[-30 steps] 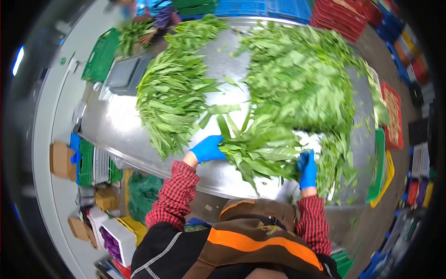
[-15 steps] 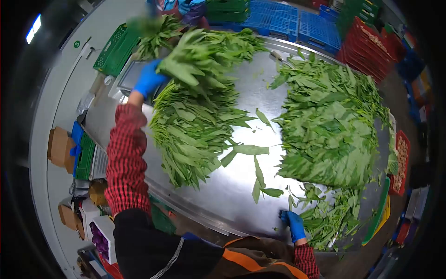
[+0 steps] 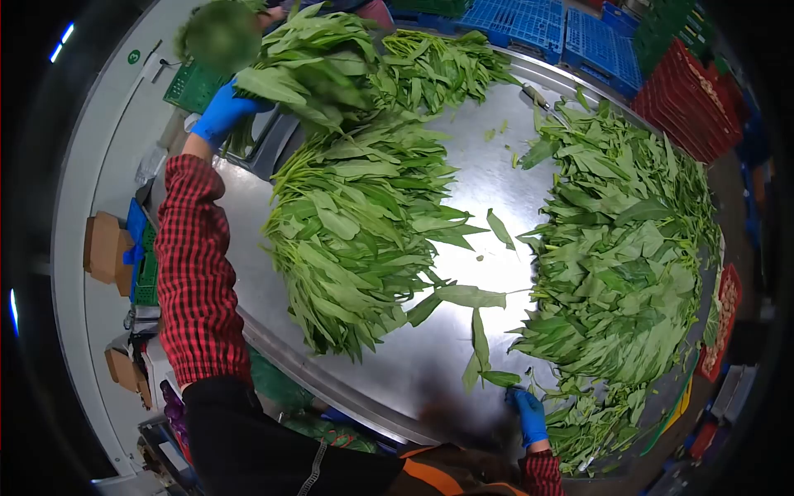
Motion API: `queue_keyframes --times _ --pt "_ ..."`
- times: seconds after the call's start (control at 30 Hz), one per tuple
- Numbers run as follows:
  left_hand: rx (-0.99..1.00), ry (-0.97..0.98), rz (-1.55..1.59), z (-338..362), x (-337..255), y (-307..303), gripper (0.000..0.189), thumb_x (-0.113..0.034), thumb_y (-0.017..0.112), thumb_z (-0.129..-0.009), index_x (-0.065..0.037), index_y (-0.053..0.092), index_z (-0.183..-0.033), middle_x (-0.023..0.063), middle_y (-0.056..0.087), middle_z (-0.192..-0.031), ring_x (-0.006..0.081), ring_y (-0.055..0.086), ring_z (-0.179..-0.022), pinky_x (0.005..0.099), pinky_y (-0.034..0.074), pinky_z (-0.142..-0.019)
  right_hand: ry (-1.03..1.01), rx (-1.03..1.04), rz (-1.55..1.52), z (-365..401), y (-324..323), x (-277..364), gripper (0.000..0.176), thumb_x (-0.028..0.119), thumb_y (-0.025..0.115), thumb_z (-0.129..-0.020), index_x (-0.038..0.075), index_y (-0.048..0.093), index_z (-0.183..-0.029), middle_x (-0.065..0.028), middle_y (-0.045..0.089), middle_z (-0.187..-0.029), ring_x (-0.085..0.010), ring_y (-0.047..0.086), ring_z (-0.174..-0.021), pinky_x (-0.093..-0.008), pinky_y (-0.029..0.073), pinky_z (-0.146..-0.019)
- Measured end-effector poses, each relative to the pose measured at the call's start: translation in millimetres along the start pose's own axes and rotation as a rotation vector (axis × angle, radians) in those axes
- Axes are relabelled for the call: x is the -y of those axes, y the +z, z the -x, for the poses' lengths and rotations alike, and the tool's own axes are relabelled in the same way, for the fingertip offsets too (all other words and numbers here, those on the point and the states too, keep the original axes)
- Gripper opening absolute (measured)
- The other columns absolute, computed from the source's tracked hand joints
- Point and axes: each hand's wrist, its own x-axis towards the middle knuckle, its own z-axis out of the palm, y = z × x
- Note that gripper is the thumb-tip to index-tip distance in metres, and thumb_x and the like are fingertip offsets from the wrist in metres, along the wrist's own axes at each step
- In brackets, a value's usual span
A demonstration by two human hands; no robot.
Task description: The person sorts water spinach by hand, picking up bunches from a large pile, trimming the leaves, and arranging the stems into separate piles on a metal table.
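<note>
My left hand (image 3: 223,114), in a blue glove, is closed on the stem end of a bunch of water spinach (image 3: 318,62) at the upper left. The bunch is raised, its leaves spreading to the right. Below it a pile of water spinach (image 3: 356,223) lies with stems to the left. At the lower right, my right hand (image 3: 528,417), also gloved, rests low over the metal table (image 3: 463,140). Its fingers are slightly bent and apart, with nothing visible in them. It is beside loose leaf trimmings (image 3: 600,422).
A broad heap of water spinach (image 3: 620,256) covers the table's right side. A knife (image 3: 536,97) lies near the far edge. Blue crates (image 3: 525,29) and red crates (image 3: 686,103) stand beyond. Another person's hand (image 3: 271,16) shows at the far left, partly hidden by greens.
My left hand has moved left and farther away with the bunch, uncovering more of the pile. My right hand has barely moved. The view has shifted slightly.
</note>
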Motion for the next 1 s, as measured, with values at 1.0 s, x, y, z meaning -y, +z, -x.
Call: queue_keyframes --times 1.0 --pt "0.173 0.005 -0.69 58 144 71 0.058 -0.017 0.07 -0.078 -0.006 0.05 -0.131 0.0188 0.058 -0.123 0.0319 0.056 -0.113 0.0368 0.044 -0.096 0.005 0.007 0.098 -8 6 10 0.028 0.022 0.054 -0.096 -0.002 0.066 -0.105 -0.0049 0.067 -0.095 -0.0129 0.061 -0.085 -0.026 0.048 -0.081"
